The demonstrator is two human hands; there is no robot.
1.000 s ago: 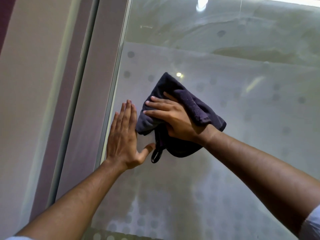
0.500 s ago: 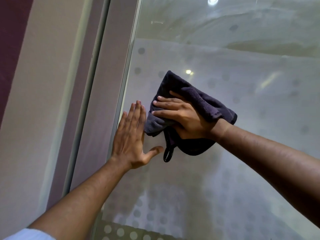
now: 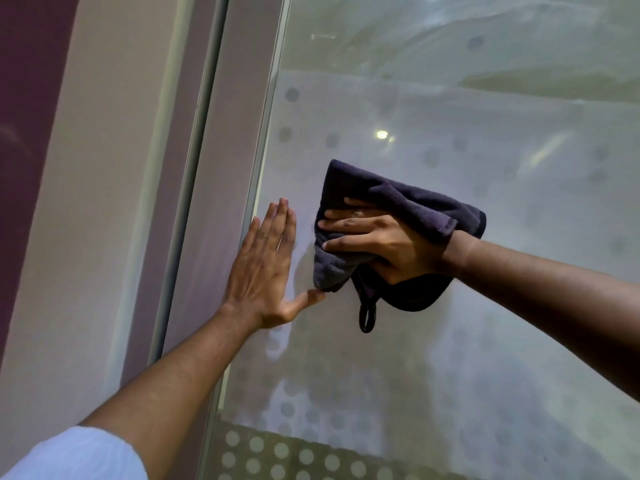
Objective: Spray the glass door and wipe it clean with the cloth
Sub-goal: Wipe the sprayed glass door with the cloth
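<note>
At the far left stands the door frame [image 3: 194, 188], and just right of it the glass door [image 3: 450, 358], frosted and patterned with dots. The left hand [image 3: 265, 268] lies flat on the glass near that edge, fingers open and together, thumb spread, holding nothing; it looks to be steadying the door. Just beside it, the right hand [image 3: 384, 244] presses the dark cloth [image 3: 398, 199] against the pane, fingers spread over the bunched fabric, its hanging loop [image 3: 367, 315] dangling below. This appears to be the wiping step; no spray bottle shows. The next stroke probably needs firm, even pressure across the unwiped glass to the right. No brand or writing is readable.
</note>
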